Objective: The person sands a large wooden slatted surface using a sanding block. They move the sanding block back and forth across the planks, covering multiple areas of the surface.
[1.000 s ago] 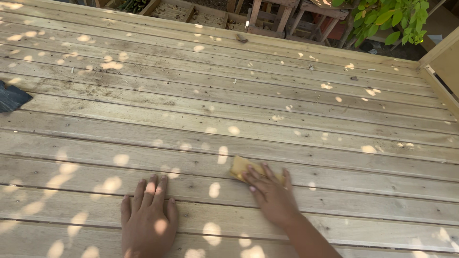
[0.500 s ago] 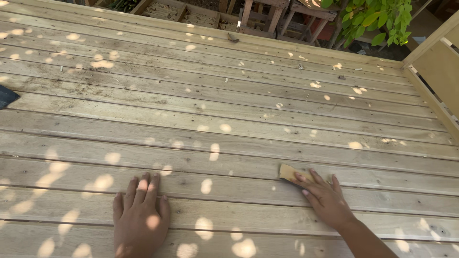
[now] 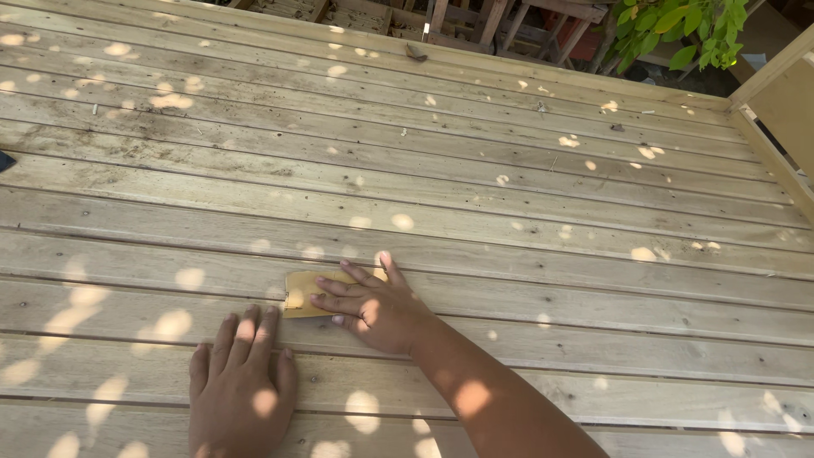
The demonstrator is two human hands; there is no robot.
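A small tan piece of sandpaper (image 3: pixel 302 293) lies flat on a plank of the wooden deck (image 3: pixel 475 195). My right hand (image 3: pixel 373 304) presses on its right part with the fingers spread over it, pointing left. My left hand (image 3: pixel 242 382) rests flat on the planks just below and left of the sandpaper, palm down, fingers together, holding nothing. The two hands are apart by a small gap.
Pale planks run left to right, dappled with sun spots. A wooden rail post (image 3: pixel 780 93) rises at the right edge. Beyond the deck's far edge stand wooden frames (image 3: pixel 475 21) and a green leafy plant (image 3: pixel 678 30). A dark object (image 3: pixel 5 159) peeks in at the left.
My right hand has slid the sandpaper leftwards along the plank, from the right side back toward my left hand. The left hand has stayed flat in place.
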